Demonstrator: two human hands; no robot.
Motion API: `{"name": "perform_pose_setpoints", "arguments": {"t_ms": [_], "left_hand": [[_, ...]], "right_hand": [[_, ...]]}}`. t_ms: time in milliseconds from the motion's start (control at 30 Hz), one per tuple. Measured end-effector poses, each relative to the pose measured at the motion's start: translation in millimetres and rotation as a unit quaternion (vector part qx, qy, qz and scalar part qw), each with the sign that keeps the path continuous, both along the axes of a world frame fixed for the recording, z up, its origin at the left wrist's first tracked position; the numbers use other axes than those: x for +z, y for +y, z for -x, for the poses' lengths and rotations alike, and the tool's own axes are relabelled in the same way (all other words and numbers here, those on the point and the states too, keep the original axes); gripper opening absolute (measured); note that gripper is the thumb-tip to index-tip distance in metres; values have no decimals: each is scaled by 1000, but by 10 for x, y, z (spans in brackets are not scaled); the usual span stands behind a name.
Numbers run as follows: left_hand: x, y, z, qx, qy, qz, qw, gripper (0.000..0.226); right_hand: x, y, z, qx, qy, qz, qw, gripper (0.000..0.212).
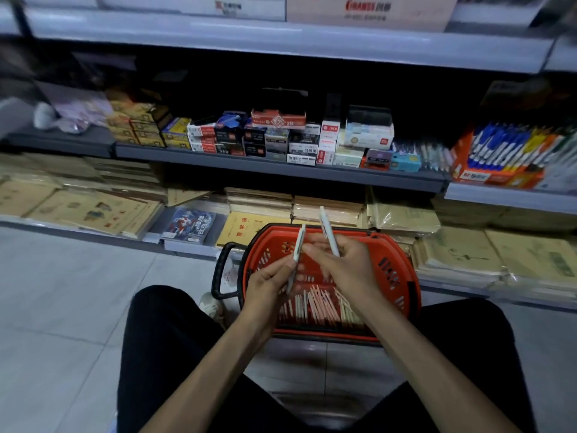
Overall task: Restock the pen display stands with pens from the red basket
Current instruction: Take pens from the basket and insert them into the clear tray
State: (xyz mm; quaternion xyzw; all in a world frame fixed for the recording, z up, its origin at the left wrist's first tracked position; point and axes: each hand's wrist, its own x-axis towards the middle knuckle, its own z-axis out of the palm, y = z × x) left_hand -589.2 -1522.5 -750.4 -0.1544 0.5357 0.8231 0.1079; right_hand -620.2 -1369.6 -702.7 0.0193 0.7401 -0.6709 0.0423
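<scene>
The red basket (396,276) stands on the floor between my knees, with several pale pink and cream pens (318,306) lying in its bottom. My left hand (268,281) grips one white pen (298,245) upright above the basket. My right hand (346,264) holds a second white pen (327,229), tilted up and to the left. Both hands hover close together over the basket. An orange pen display stand (496,164) full of blue and yellow pens sits on the middle shelf at the right.
The grey middle shelf (281,170) carries stacked stationery boxes (274,135). Brown notebooks (93,207) lie in piles along the bottom shelf. The basket's black handle (220,270) sticks out to the left. Pale tiled floor (78,292) lies at the left.
</scene>
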Motion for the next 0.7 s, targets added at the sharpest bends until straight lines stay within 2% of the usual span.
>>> {"name": "perform_pose_setpoints", "arguments": {"t_ms": [167, 267, 400, 567, 700], "left_hand": [[382, -186, 323, -6, 74, 18, 997, 30], [630, -326, 540, -2, 117, 64, 991, 34], [1064, -500, 781, 20, 172, 113, 978, 28], [1697, -756, 1098, 30, 293, 213, 932, 17], [2188, -952, 1516, 66, 348, 291, 889, 13]], "right_hand": [[541, -252, 397, 4, 72, -14, 997, 10], [842, -354, 570, 13, 101, -19, 995, 10], [1258, -535, 761, 30, 140, -21, 989, 14], [1805, -751, 1156, 33, 219, -69, 973, 12], [2270, -949, 1459, 12, 280, -103, 954, 10]]}}
